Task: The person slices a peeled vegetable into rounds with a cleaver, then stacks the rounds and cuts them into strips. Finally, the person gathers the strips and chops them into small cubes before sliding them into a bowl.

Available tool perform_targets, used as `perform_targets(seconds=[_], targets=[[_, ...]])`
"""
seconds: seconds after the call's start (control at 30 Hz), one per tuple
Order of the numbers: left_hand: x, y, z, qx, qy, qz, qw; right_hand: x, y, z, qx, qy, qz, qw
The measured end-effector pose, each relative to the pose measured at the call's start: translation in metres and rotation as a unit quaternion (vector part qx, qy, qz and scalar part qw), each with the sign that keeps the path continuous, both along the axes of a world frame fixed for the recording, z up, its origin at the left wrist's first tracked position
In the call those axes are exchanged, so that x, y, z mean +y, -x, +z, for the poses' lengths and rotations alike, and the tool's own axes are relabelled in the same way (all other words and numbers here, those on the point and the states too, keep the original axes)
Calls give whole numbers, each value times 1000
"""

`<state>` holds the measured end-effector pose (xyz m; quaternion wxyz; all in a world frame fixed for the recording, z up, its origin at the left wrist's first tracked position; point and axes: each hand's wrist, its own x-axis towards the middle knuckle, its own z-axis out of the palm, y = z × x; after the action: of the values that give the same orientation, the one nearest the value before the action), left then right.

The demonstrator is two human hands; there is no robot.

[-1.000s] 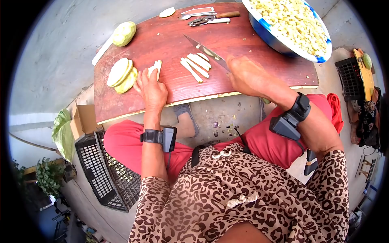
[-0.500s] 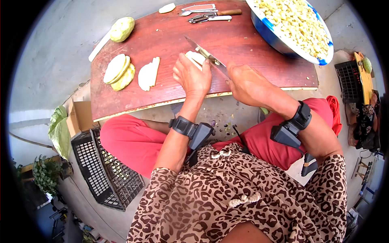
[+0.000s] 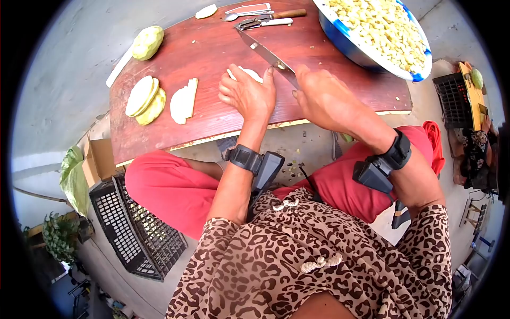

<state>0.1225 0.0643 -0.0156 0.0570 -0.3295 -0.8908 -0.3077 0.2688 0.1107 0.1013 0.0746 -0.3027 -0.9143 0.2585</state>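
A knife [image 3: 270, 59] with a long metal blade is gripped in my right hand [image 3: 325, 98], its tip pointing to the upper left over the table. Small pale bits cling to the blade. My left hand [image 3: 247, 95] is curled over pale vegetable slices [image 3: 251, 73], mostly hidden under the fingers, and holds them against the red wooden table [image 3: 212, 48]. The blade is just right of that hand, apart from the slices. Left of my left hand lie partly cut slices [image 3: 184, 103]. Further left are stacked round slices [image 3: 141, 98] and a peeled, pale green vegetable [image 3: 147, 43].
A blue and white basin [image 3: 348, 47] heaped with diced pale pieces stands at the right back. A peeler [image 3: 255, 23], a spoon and other tools lie at the far edge, near a vegetable piece [image 3: 206, 11]. A black crate [image 3: 133, 234] is on the floor at left.
The knife has come away from the slices, its blade lifting to the right of them. My left hand has spread its thumb a little. The whole view has shifted slightly.
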Motion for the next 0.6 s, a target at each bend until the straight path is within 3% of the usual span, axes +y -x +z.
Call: perform_targets(seconds=[0.2,0.4,0.5,0.6], targets=[[-3,14,-5,24,40,-59,997,-1,0,0,-21,1,11,1000],[-11,37,-3,75,24,-233,969,3,2,-1,-30,-4,-3,1000],[-22,45,5,44,40,-389,919,7,2,-8,-30,-14,-5,999],[-29,44,9,47,40,-401,914,7,2,-14,-32,-20,-3,999]])
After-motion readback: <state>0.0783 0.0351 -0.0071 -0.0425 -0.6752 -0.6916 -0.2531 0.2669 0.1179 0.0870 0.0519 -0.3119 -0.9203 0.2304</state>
